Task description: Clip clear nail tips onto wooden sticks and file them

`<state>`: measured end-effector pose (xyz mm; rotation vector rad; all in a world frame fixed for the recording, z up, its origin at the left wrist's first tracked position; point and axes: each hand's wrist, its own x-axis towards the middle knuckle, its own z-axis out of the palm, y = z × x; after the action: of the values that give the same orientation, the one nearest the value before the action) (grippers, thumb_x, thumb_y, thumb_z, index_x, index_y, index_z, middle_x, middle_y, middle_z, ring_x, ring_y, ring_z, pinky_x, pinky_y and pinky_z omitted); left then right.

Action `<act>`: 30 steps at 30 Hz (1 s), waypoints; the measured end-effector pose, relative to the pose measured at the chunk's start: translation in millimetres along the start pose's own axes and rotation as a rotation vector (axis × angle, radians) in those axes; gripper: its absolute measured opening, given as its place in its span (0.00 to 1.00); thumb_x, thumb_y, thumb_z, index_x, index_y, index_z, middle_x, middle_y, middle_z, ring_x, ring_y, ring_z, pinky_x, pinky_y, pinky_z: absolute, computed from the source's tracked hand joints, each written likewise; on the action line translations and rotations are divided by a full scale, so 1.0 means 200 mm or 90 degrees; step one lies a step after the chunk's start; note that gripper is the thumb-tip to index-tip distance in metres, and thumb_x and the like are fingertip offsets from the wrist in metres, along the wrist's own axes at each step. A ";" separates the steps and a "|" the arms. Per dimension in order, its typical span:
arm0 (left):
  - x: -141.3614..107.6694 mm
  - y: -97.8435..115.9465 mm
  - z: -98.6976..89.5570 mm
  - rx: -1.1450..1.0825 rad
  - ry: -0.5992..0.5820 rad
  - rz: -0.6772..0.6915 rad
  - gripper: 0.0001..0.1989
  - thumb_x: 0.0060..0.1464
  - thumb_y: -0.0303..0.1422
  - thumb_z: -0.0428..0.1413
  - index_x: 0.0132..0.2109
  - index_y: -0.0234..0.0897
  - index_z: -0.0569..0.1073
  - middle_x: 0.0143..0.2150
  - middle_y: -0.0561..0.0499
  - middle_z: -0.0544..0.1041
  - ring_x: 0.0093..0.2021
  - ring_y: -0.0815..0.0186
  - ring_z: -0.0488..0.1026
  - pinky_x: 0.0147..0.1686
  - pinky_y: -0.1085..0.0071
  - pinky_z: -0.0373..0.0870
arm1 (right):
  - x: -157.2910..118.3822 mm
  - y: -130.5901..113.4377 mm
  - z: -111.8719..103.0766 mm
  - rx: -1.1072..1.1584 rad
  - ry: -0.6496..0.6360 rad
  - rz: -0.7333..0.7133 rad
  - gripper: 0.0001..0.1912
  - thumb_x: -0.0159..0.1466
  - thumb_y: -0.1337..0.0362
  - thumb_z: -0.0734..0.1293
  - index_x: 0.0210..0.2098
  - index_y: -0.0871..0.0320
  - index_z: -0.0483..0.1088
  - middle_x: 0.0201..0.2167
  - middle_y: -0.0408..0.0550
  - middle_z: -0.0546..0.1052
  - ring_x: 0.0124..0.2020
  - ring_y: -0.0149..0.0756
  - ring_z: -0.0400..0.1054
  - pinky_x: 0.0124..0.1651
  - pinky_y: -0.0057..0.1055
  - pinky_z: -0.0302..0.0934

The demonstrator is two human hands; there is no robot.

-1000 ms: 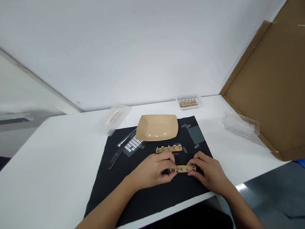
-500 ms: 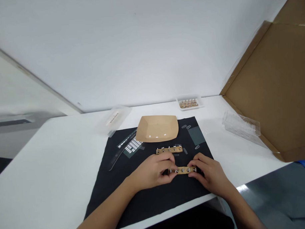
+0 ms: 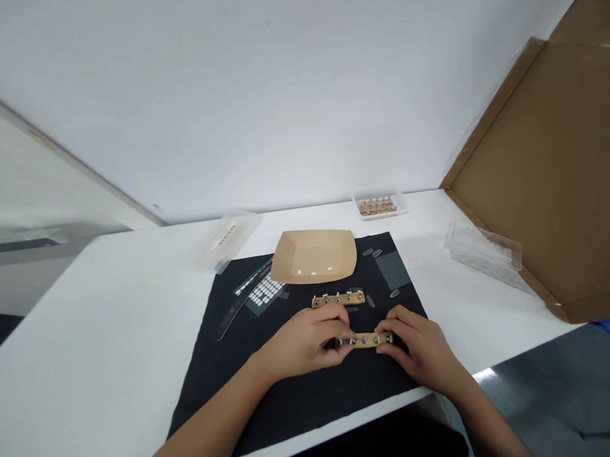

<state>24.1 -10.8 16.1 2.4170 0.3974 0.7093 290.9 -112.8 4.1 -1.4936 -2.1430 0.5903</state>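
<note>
Toward the near edge of a black mat (image 3: pixel 301 405), pinching a studded strip (image 3: pixel 365 340) by its ends, with left hand (image 3: pixel 311 341) and right hand (image 3: pixel 420 341) half closed, near a second strip (image 3: pixel 338 300)

Pinched between both hands, the studded tan strip (image 3: pixel 370 341) is edging very slightly toward six o'clock, its three-o'clock end dropping a little more, and the right hand (image 3: pixel 420 346) is easing the same way with it.
</note>
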 end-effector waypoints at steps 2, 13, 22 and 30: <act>0.00 0.00 0.00 0.004 0.000 0.000 0.05 0.60 0.26 0.62 0.43 0.37 0.80 0.41 0.48 0.78 0.32 0.71 0.75 0.32 0.76 0.71 | 0.00 0.00 0.00 -0.001 0.003 -0.003 0.10 0.72 0.61 0.71 0.52 0.50 0.74 0.47 0.46 0.76 0.42 0.36 0.74 0.45 0.32 0.69; -0.02 -0.01 0.01 0.018 -0.013 -0.003 0.05 0.61 0.26 0.61 0.44 0.37 0.80 0.41 0.48 0.79 0.35 0.69 0.77 0.35 0.75 0.74 | 0.00 0.01 0.00 0.007 0.006 -0.008 0.10 0.73 0.60 0.69 0.52 0.50 0.73 0.47 0.47 0.75 0.43 0.37 0.74 0.45 0.33 0.69; -0.01 -0.01 0.00 0.029 -0.020 -0.009 0.04 0.62 0.27 0.61 0.43 0.37 0.80 0.41 0.48 0.79 0.34 0.69 0.77 0.34 0.75 0.73 | 0.00 0.00 0.00 0.010 0.000 0.005 0.09 0.73 0.60 0.69 0.52 0.50 0.73 0.47 0.47 0.76 0.42 0.37 0.74 0.45 0.34 0.70; -0.02 -0.01 0.01 0.045 -0.041 -0.022 0.04 0.62 0.28 0.60 0.43 0.37 0.79 0.43 0.48 0.78 0.34 0.70 0.76 0.34 0.75 0.71 | 0.00 0.00 0.00 0.010 -0.009 0.010 0.09 0.72 0.61 0.70 0.52 0.50 0.73 0.47 0.46 0.75 0.43 0.38 0.74 0.45 0.33 0.69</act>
<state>22.0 -11.0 12.2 2.4858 0.4446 0.6106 291.0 -112.9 4.7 -1.5041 -2.1338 0.6244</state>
